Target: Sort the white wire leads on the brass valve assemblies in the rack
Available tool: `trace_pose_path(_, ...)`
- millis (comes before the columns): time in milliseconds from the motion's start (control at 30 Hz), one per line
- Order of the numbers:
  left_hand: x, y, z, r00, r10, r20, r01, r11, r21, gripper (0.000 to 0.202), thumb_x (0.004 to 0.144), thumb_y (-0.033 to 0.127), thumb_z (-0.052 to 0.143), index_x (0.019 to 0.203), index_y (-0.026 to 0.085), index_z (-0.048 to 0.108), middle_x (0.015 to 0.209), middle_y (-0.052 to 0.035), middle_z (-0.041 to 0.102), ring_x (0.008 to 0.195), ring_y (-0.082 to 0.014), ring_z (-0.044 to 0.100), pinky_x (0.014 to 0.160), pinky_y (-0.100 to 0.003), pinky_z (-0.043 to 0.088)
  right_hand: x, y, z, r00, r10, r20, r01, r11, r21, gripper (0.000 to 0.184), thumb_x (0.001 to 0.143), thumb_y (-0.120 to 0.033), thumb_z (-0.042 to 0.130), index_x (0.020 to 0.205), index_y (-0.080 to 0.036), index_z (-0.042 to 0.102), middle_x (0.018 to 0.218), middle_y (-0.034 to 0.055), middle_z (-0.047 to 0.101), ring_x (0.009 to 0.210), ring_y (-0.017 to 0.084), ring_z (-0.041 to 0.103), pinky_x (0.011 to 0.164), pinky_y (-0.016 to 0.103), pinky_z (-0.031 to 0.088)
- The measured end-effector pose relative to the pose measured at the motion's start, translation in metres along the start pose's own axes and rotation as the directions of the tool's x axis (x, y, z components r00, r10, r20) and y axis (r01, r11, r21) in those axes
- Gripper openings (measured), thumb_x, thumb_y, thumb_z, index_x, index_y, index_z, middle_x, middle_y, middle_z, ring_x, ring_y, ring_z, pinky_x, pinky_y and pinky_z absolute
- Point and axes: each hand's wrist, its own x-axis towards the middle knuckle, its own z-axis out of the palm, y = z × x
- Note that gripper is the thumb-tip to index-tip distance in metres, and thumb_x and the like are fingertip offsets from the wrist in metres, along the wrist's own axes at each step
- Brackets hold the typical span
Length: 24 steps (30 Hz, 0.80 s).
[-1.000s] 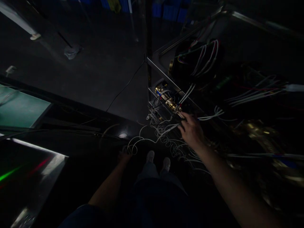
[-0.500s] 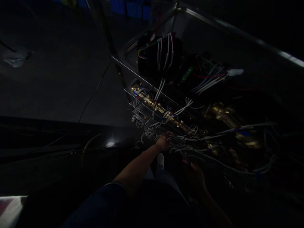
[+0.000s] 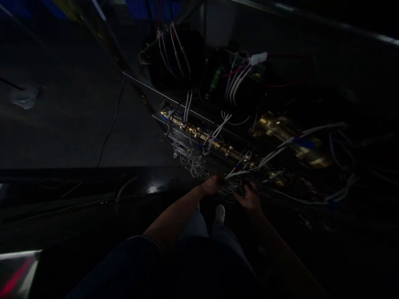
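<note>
The scene is very dark. My left hand (image 3: 212, 185) reaches into a tangle of thin white wires (image 3: 199, 164) at the lower edge of an open machine frame, its fingers curled among them. Close to its right, my right hand (image 3: 248, 198) is closed around more wires. Just above both hands runs a brass manifold (image 3: 202, 135) with several fittings and white leads. A larger brass fitting (image 3: 280, 128) sits further right.
A black round unit (image 3: 174, 58) wrapped with white and red wires sits at the top of the frame beside a white connector (image 3: 258, 58). My shoes (image 3: 220, 212) stand on the dark floor below. A black cable (image 3: 109, 133) trails over the floor at left.
My left hand rose from low on the floor into the wire tangle. My right hand dropped from the manifold and came in beside it. The view swung right toward the machine.
</note>
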Motion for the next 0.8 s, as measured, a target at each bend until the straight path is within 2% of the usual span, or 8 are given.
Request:
trace_pose_path(167,-0.026,0.023,-0.010,0.999,0.006,-0.051,-0.004,0.999,0.034,0.028,0.084,0.028,0.052,0.102,0.011,0.065,0.094,-0.0058,0.068,0.084,-0.0152,0.060,0.080,-0.026,0.047,-0.009,-0.018,-0.009,0.957,-0.056,0.283,0.007,0.985,0.171,0.039,0.063,-0.048,0.067,0.087,-0.016,0.068,0.091,0.0099,0.069,0.094,0.029,0.063,0.088,0.048,0.048)
trace_pose_path(233,-0.034,0.034,-0.011,0.998,0.022,-0.063,-0.018,0.999,0.051,0.027,0.082,0.029,0.056,0.101,0.011,0.065,0.091,-0.0041,0.068,0.081,-0.0136,0.060,0.077,-0.023,0.047,-0.018,-0.025,-0.018,0.929,-0.029,0.368,-0.094,0.946,0.311,0.042,0.066,-0.048,0.066,0.094,-0.017,0.068,0.093,0.0085,0.071,0.089,0.027,0.065,0.084,0.044,0.050)
trace_pose_path(333,-0.049,0.041,-0.018,0.983,-0.017,-0.184,0.047,0.986,0.158,0.020,0.074,0.024,0.066,0.090,0.012,0.067,0.082,-0.0022,0.067,0.078,-0.0144,0.060,0.075,-0.024,0.048,-0.031,-0.031,-0.039,0.885,0.103,0.455,-0.363,0.763,0.534,0.039,0.062,-0.044,0.072,0.091,-0.018,0.069,0.094,0.0081,0.072,0.088,0.026,0.066,0.081,0.041,0.051)
trace_pose_path(467,-0.080,0.044,-0.024,0.868,-0.078,-0.490,0.220,0.946,0.239,0.028,0.076,0.013,0.060,0.103,0.011,0.062,0.102,-0.0120,0.064,0.105,-0.0252,0.055,0.092,-0.041,0.043,-0.042,-0.031,-0.070,0.866,0.140,0.480,-0.444,0.655,0.612,0.030,0.059,-0.041,0.076,0.079,-0.020,0.070,0.088,0.0068,0.072,0.083,0.025,0.067,0.074,0.037,0.053)
trace_pose_path(567,-0.097,0.058,-0.007,0.754,0.040,-0.655,0.186,0.944,0.271,0.053,0.075,0.018,0.063,0.126,0.015,0.048,0.134,-0.0156,0.047,0.131,-0.0290,0.033,0.107,-0.048,0.029,-0.040,-0.034,-0.082,0.858,0.086,0.506,-0.440,0.631,0.639,0.030,0.058,-0.043,0.076,0.075,-0.019,0.068,0.079,0.0062,0.071,0.074,0.023,0.066,0.067,0.035,0.053)
trace_pose_path(600,-0.100,0.065,0.002,0.770,0.083,-0.633,0.116,0.957,0.265,0.055,0.076,0.022,0.064,0.128,0.017,0.046,0.136,-0.0146,0.045,0.131,-0.0279,0.033,0.107,-0.046,0.029,-0.038,-0.035,-0.083,0.852,0.073,0.518,-0.443,0.626,0.641,0.030,0.057,-0.043,0.076,0.072,-0.019,0.067,0.075,0.0055,0.069,0.070,0.022,0.065,0.064,0.034,0.052)
trace_pose_path(700,-0.101,0.087,0.031,0.906,0.103,-0.410,-0.052,0.990,0.132,0.044,0.078,0.026,0.062,0.120,0.017,0.053,0.120,-0.0105,0.059,0.112,-0.0217,0.054,0.097,-0.034,0.042,-0.033,-0.039,-0.083,0.829,0.048,0.557,-0.448,0.654,0.610,0.031,0.058,-0.047,0.073,0.071,-0.019,0.064,0.071,0.0047,0.067,0.067,0.022,0.064,0.064,0.035,0.052)
trace_pose_path(800,-0.097,0.096,0.047,0.920,0.003,-0.393,0.016,0.999,0.045,0.034,0.080,0.024,0.059,0.112,0.016,0.054,0.098,-0.0056,0.066,0.091,-0.0169,0.061,0.083,-0.027,0.047,-0.039,-0.034,-0.088,0.916,0.044,0.400,-0.258,0.827,0.500,0.036,0.065,-0.052,0.066,0.080,-0.019,0.065,0.087,0.0082,0.068,0.085,0.026,0.063,0.081,0.044,0.050)
